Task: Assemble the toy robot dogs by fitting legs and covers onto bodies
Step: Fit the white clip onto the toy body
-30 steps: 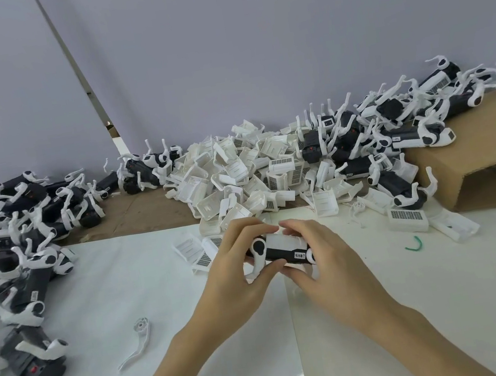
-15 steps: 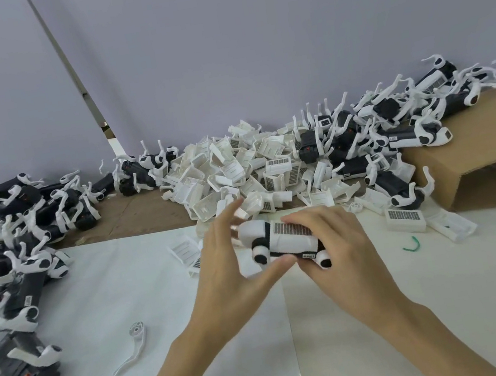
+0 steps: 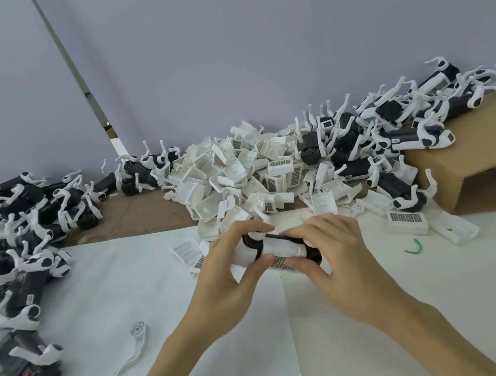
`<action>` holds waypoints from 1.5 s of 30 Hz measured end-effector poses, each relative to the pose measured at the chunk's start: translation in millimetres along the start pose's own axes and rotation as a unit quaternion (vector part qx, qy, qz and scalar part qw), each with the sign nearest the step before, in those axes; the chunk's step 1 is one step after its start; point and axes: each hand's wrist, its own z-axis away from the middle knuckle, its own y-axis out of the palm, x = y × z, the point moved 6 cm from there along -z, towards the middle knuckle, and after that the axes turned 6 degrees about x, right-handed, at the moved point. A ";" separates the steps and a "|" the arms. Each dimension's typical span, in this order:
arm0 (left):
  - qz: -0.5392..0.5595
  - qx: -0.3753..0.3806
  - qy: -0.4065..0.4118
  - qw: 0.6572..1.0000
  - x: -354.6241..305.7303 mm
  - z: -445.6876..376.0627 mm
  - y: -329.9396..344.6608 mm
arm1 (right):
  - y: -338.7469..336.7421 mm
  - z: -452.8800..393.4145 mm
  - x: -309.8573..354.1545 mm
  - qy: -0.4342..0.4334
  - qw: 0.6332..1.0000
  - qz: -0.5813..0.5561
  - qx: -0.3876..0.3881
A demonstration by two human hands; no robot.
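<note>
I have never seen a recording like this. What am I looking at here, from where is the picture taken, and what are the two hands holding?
There is no machine here: a person wears a camera on the head, so the picture looks forward and down at their own hands. The left hand and the right hand together grip one toy dog body, black with white covers, above the white table surface. Behind the hands lies a heap of loose white covers. Piles of dogs with legs already fitted lie to the left and at the back right, some on a cardboard box. One loose white leg lies near the left forearm, and a small green clip lies to the right.
</note>
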 end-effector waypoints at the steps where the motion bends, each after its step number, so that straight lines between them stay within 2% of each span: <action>1: 0.004 0.007 -0.006 1.000 0.1 -0.4 1.0 | -1.5 -1.1 -5.2 0.021 0.999 -0.036 0.013; 4: 0.023 0.034 -0.046 0.998 2.2 -3.4 5.8 | -2.8 0.4 -15.5 0.086 0.980 -0.164 0.068; 7: -0.028 0.078 -0.071 0.994 9.2 -1.8 8.8 | -1.8 1.8 -19.7 0.184 0.900 -0.388 0.078; 10: -0.068 0.101 -0.025 0.992 6.7 0.4 9.0 | 0.4 3.9 -21.2 0.237 0.849 -0.464 0.088; 12: -0.022 0.094 -0.029 0.995 5.5 -0.7 7.2 | 8.1 6.9 -24.5 0.268 0.831 -0.476 0.109; 14: 0.060 0.066 -0.068 0.994 8.9 -2.0 7.0 | 12.9 7.7 -23.9 0.260 0.840 -0.462 0.115; 16: 0.098 -0.008 -0.107 0.989 12.5 -1.5 4.4 | 7.8 4.6 -15.2 0.176 0.901 -0.389 0.083; 18: 0.078 -0.066 -0.131 0.986 14.1 0.2 3.6 | 7.8 5.5 -4.3 0.074 0.957 -0.270 0.071; 20: 0.039 -0.093 -0.132 0.986 12.5 2.2 6.0 | 18.8 7.1 0.3 0.031 0.981 -0.161 0.099; 22: 0.036 -0.106 -0.130 0.985 8.7 3.9 8.4 | 26.9 6.9 -0.8 0.050 0.985 -0.130 0.100; 25: 0.082 -0.092 -0.114 0.986 1.6 2.8 14.7 | 24.8 5.6 -5.5 0.059 0.984 -0.154 0.061; 29: 0.147 -0.066 -0.092 0.983 -5.9 1.3 17.0 | 28.0 5.5 -9.5 0.054 0.973 -0.205 0.089; 31: 0.193 -0.068 -0.105 0.973 -3.4 0.7 14.0 | 28.7 5.2 -9.0 0.066 0.969 -0.218 0.097; 33: 0.280 -0.078 -0.147 0.945 6.0 0.0 11.8 | 26.2 6.2 -7.9 0.074 0.964 -0.240 0.083; 36: 0.430 -0.079 -0.199 0.877 24.4 -2.1 10.1 | 29.5 7.1 -7.4 0.129 0.913 -0.367 0.126; 37: 0.448 -0.075 -0.210 0.866 29.8 -2.7 8.7 | 30.7 7.3 -7.6 0.151 0.894 -0.398 0.139; 39: 0.427 -0.073 -0.232 0.871 39.8 -2.6 6.7 | 33.3 7.4 -8.2 0.190 0.861 -0.447 0.151; 42: 0.350 -0.140 -0.240 0.894 54.6 -2.3 -5.1 | 30.3 -5.2 -12.5 0.245 0.815 -0.503 0.155; 43: 0.334 -0.163 -0.230 0.899 56.2 -2.8 -11.4 | 23.4 -16.2 -17.8 0.262 0.786 -0.542 0.139; 45: 0.309 -0.188 -0.216 0.907 58.0 -3.5 -21.7 | 0.4 -45.8 -33.8 0.284 0.700 -0.652 0.062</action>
